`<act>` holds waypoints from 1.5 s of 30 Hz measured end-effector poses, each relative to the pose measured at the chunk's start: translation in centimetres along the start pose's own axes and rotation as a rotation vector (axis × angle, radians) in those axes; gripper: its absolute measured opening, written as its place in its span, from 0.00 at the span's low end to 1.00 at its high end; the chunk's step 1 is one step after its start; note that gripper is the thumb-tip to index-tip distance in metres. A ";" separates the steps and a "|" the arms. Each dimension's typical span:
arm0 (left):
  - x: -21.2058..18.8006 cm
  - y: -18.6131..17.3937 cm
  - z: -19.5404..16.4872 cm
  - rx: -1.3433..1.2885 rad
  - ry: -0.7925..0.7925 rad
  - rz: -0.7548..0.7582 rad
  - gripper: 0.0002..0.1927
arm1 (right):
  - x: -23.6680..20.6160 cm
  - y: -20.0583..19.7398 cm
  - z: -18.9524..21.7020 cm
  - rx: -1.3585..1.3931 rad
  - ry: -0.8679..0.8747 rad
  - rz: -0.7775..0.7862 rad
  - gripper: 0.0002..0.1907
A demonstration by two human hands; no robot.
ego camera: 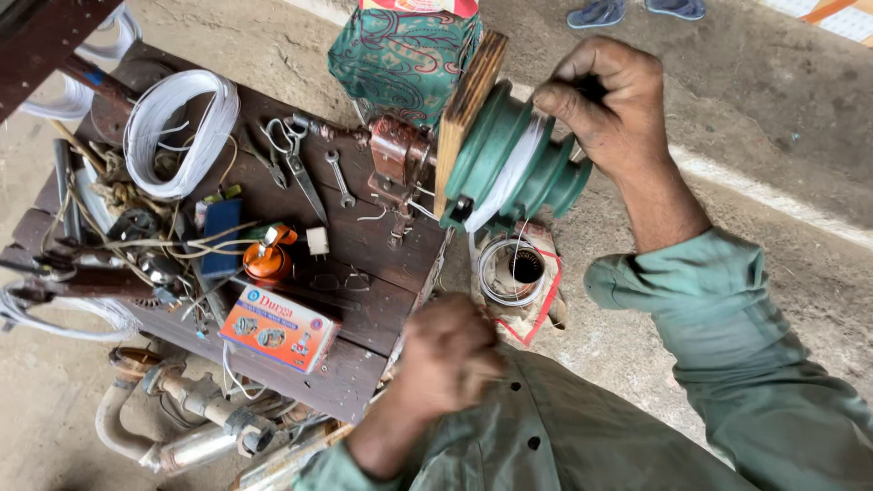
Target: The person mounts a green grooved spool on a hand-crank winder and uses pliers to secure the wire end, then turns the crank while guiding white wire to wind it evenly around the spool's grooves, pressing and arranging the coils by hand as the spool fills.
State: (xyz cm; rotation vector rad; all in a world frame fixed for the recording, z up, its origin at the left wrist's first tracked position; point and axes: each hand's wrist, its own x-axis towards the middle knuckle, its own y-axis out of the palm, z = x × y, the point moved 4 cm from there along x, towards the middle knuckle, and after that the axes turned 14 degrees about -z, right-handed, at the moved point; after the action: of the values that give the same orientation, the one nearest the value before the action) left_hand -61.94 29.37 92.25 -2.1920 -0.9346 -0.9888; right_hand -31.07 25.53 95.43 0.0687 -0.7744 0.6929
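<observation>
A green stepped winding former (509, 168) is mounted on a wooden plate (466, 109) at the table's right edge, with white wire (509, 173) wound in one of its grooves. My right hand (600, 91) is on top of the former, fingers curled and pinched at the white winding. My left hand (447, 353) is lower down by the near corner of the table, blurred and closed in a fist; what it holds is hidden. A rusty brown winding machine (398, 164) sits behind the wooden plate.
The dark wooden table (364, 300) carries a white wire coil (177, 132), scissors (296, 155), a spanner (339, 177), an orange can (268, 259) and an orange box (277, 329). A wire spool (511, 270) lies on the ground. Someone's feet (637, 11) stand beyond.
</observation>
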 end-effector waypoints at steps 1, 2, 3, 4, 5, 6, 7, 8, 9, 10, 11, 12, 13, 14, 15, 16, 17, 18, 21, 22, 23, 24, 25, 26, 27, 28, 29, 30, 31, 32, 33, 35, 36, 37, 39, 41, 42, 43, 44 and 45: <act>-0.8 2.2 -0.7 0.008 0.007 0.046 0.08 | 0.1 0.1 -0.3 -0.006 -0.012 0.005 0.14; -1.0 4.5 -0.7 0.039 0.023 0.103 0.10 | 0.2 0.1 -0.5 -0.013 -0.024 0.006 0.14; -0.7 6.7 -0.1 0.069 0.044 0.162 0.13 | 0.3 0.2 -0.9 0.013 -0.017 0.006 0.13; 0.2 9.2 1.2 0.181 0.085 0.201 0.08 | 0.3 0.3 -1.2 0.040 -0.014 0.006 0.13; 1.2 10.7 3.0 0.296 0.129 0.239 0.06 | 0.3 0.4 -1.5 0.069 -0.016 0.006 0.12; 2.3 10.8 4.8 0.315 0.092 0.222 0.07 | 0.4 0.4 -1.7 0.036 -0.026 -0.013 0.13; 3.0 10.9 6.0 0.333 0.056 0.202 0.08 | 0.4 0.4 -1.8 0.001 -0.039 -0.032 0.13; 2.9 10.7 5.9 0.361 0.111 0.152 0.10 | 0.4 0.4 -1.9 -0.032 -0.050 -0.049 0.14; 2.7 10.0 5.7 0.385 0.162 0.106 0.12 | 0.5 0.5 -1.9 -0.031 -0.041 -0.048 0.14; 2.4 9.4 5.2 0.407 0.213 0.062 0.14 | 0.5 0.5 -2.0 -0.032 -0.029 -0.048 0.14; 1.8 8.8 4.4 0.359 0.213 0.073 0.19 | 0.6 0.5 -1.9 -0.031 -0.020 -0.049 0.14; 0.6 8.0 3.2 0.314 0.209 0.081 0.25 | 0.6 0.6 -1.9 -0.058 -0.025 -0.057 0.14; -0.6 7.3 1.9 0.270 0.198 0.091 0.31 | 0.7 0.6 -1.8 -0.082 -0.024 -0.062 0.14; -0.8 6.4 2.0 0.188 0.005 -0.075 0.24 | 0.7 0.6 -1.7 -0.106 -0.028 -0.075 0.14; -1.0 5.7 2.6 0.100 -0.189 -0.238 0.16 | 0.8 0.6 -1.7 -0.073 -0.016 -0.072 0.14; -1.6 5.0 3.4 0.012 -0.385 -0.398 0.08 | 0.8 0.7 -1.7 -0.036 -0.002 -0.069 0.13; -1.5 4.8 4.0 -0.004 -0.381 -0.423 0.11 | 0.8 0.8 -1.7 0.002 0.007 -0.071 0.13; -1.2 4.7 5.0 -0.025 -0.370 -0.449 0.14 | 0.8 0.9 -1.8 -0.005 0.031 -0.079 0.13; -0.1 5.4 9.3 -0.088 -0.493 -0.324 0.12 | 0.9 1.1 -2.0 -0.034 0.054 -0.096 0.12; 0.2 6.0 10.8 -0.106 -0.562 -0.243 0.12 | 1.0 1.2 -2.0 -0.048 0.038 -0.098 0.12; 0.5 6.2 11.8 -0.044 -0.537 -0.222 0.14 | 1.0 1.3 -1.8 -0.063 0.018 -0.101 0.12; 0.8 6.4 12.7 0.016 -0.507 -0.204 0.16 | 1.1 1.4 -1.8 -0.056 0.019 -0.105 0.12; 1.0 6.8 13.3 0.076 -0.478 -0.189 0.20 | 1.1 1.5 -1.7 -0.051 0.020 -0.107 0.12; 1.0 7.1 13.6 0.077 -0.457 -0.209 0.17 | 1.1 1.5 -1.6 -0.045 0.027 -0.109 0.12; 1.0 7.4 13.7 0.079 -0.442 -0.224 0.15 | 1.1 1.6 -1.5 -0.044 0.049 -0.111 0.12; 1.0 7.7 13.6 0.081 -0.430 -0.238 0.13 | 1.0 1.6 -1.5 -0.043 0.075 -0.113 0.11; 0.9 7.9 13.4 0.017 -0.433 -0.266 0.13 | 0.9 1.6 -1.5 -0.042 0.098 -0.113 0.10; 1.0 7.8 12.9 -0.047 -0.428 -0.300 0.13 | 0.9 1.6 -1.4 -0.030 0.112 -0.115 0.11; 1.2 7.5 12.5 -0.110 -0.419 -0.336 0.13 | 0.8 1.7 -1.3 -0.016 0.122 -0.114 0.11; 1.5 7.1 12.0 0.027 -0.424 -0.289 0.14 | 0.7 1.7 -1.2 -0.001 0.134 -0.111 0.12; 1.9 6.3 11.6 0.164 -0.435 -0.240 0.16 | 0.7 1.8 -1.2 0.014 0.160 -0.114 0.11; 2.4 4.6 9.8 0.351 -0.353 -0.148 0.17 | 0.6 1.9 -1.3 0.045 0.229 -0.108 0.10; 2.9 3.8 8.7 0.401 -0.252 -0.104 0.17 | 0.6 2.0 -1.4 0.041 0.266 -0.109 0.10; 3.4 3.2 7.6 0.451 -0.151 -0.056 0.17 | 0.6 2.0 -1.4 0.037 0.305 -0.111 0.10; 4.2 2.7 6.0 0.567 -0.101 -0.086 0.14 | 0.8 2.0 -1.0 0.022 0.239 -0.115 0.09; 4.6 2.3 5.2 0.657 -0.161 -0.071 0.12 | 1.1 2.0 0.1 0.003 0.019 -0.108 0.09; 4.5 2.2 5.2 0.687 -0.245 -0.035 0.13 | 1.0 1.9 0.0 -0.005 0.071 -0.104 0.09; 4.3 2.3 5.4 0.713 -0.332 0.001 0.13 | 1.0 1.9 -0.2 -0.015 0.125 -0.098 0.09; 4.0 2.5 5.4 0.716 -0.337 0.001 0.11 | 0.9 1.8 -0.3 -0.025 0.181 -0.090 0.10; 3.4 2.6 5.3 0.723 -0.350 0.008 0.10 | 0.7 1.7 -0.8 -0.019 0.302 -0.095 0.09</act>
State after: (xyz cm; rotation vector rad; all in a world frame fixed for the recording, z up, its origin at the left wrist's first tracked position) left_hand -56.13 32.83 91.39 -1.7482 -1.2031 -0.1866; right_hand -31.30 27.48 94.97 -0.0164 -0.4840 0.5883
